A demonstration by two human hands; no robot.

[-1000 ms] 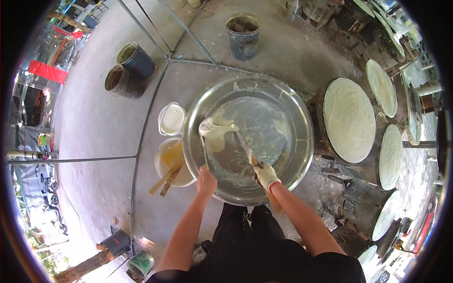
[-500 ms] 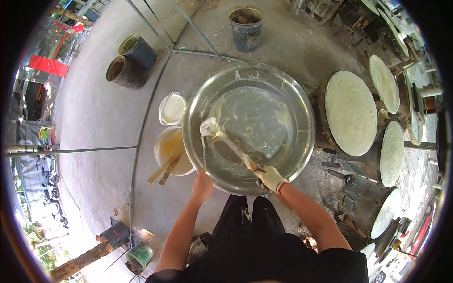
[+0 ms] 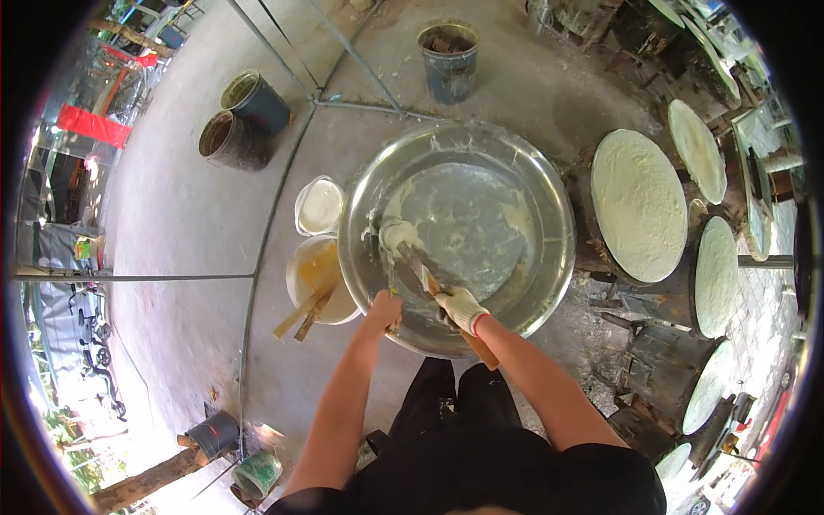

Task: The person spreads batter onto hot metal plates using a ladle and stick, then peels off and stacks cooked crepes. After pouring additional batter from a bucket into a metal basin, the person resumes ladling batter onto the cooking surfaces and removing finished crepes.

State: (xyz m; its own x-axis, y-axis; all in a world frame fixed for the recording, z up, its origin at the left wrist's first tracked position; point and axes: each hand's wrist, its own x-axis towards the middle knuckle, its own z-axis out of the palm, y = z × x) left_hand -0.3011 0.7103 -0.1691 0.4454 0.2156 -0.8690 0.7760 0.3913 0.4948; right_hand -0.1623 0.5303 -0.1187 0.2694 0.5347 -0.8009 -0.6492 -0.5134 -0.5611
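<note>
A wide metal basin [image 3: 562, 232] stands in front of my legs, its inside smeared with pale wet batter or dough. My right hand [image 3: 461, 307], in a white glove with a red cuff, is closed around the handle of a wooden paddle [image 3: 423, 271]. The paddle slants to the upper left, and a sticky white dough lump [image 3: 397, 233] clings around its far end. My bare left hand [image 3: 384, 314] is closed at the basin's near left side, gripping a thin narrow tool [image 3: 391, 273] that points toward the lump. The tool's exact kind is unclear.
Left of the basin stand a tub of white paste [image 3: 320, 206] and a tub with yellow liquid [image 3: 296, 257] and wooden sticks. Large round pale-coated discs [image 3: 639, 206] line the right. Dark buckets [image 3: 256, 103] and metal poles [image 3: 172, 278] stand on the concrete floor.
Both hands have shifted: the right moved left and slightly up with the paddle, baring more of its handle end. The left moved right and up, bringing the thin tool closer to the lump.
</note>
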